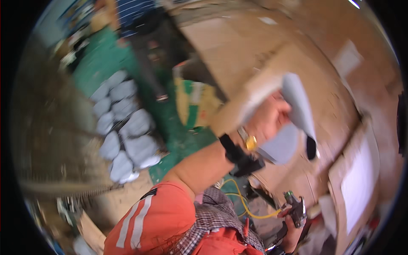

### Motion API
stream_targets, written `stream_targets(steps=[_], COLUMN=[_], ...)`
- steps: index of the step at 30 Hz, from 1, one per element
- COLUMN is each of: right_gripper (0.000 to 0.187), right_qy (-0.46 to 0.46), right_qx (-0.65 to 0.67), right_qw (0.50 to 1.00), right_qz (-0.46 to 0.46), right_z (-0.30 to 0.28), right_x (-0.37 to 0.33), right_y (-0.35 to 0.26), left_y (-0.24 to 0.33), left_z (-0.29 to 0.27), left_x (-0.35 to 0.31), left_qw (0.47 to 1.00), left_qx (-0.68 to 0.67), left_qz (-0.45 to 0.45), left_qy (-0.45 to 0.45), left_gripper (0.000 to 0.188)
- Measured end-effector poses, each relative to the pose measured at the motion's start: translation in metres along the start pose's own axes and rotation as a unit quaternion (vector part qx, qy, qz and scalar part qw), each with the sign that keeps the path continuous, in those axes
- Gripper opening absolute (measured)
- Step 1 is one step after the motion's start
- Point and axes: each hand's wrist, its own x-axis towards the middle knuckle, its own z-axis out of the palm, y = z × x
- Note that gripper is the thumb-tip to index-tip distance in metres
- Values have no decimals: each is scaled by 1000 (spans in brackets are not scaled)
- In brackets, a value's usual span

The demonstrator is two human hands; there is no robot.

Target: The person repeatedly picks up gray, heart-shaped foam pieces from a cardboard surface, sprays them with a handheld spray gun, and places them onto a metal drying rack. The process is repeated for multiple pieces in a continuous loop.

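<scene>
My left hand (267,117), with a gold watch and a black wrist strap, is raised over the brown cardboard surface (238,38). Its fingers are closed on a bent grey pad (298,104), which hangs down on both sides of the hand and shows a dark patch at one lower end. Motion smears the hand and the pad somewhat. Lower right, my right hand (293,227) is wrapped round a spray gun (295,208) joined to a yellow hose (242,204). The gun's body hides part of those fingers.
Several rounded grey pads (138,123) lie in rows at left, above the green floor (170,146). Behind them stands another person (142,34) in dark trousers. A yellow-and-green sack (195,102) rests by the cardboard. A cardboard panel with a white sheet (361,174) leans at right.
</scene>
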Motion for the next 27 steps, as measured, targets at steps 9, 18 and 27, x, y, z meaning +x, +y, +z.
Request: stream_targets(steps=[9,18,27], right_gripper=[20,19,21], right_qy=[-197,-352,-311], right_qx=[-114,-241,-393], right_qw=[947,847,821], right_qz=[226,318,275], right_z=[142,300,416], right_x=[76,117,131], right_y=[-21,6,66], left_y=[139,264,385], left_z=[-51,-315,-549], left_x=[-240,-353,-409], left_qw=[956,824,609], left_qx=[-111,-95,-157], left_qz=[184,392,586], left_qy=[202,399,510], left_gripper=[58,50,35])
